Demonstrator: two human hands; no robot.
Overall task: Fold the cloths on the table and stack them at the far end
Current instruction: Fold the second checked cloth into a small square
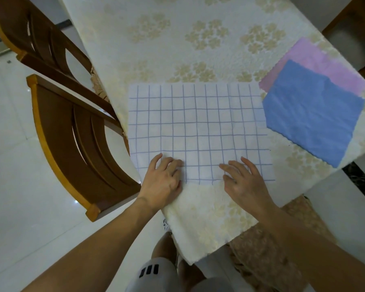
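While the checked cloth (198,127) lies spread flat at the middle of the table (156,39), both hands rest on its near edge. Thin and soft by the look of its faint creases, it should be light and limp, sliding easily over the floral table cover; the best hold is judged to be a pinch at each near corner, so that the near edge can be carried toward 12 o'clock onto the far edge. The left hand (162,182) lies at 7 o'clock of the cloth, knuckles up, fingers bent onto the fabric near the hem; whether they pinch the cloth cannot be told. The right hand (244,182) lies at 5 o'clock, palm down, fingers spread and fairly straight, pressing the cloth and holding nothing. Both forearms reach in from 6 o'clock. At 3 o'clock of the checked cloth, the blue cloth (312,114) lies partly over the pink cloth (316,60), both unfolded near the right table edge. Two wooden chairs (72,133) stand at 9 o'clock beside the table.
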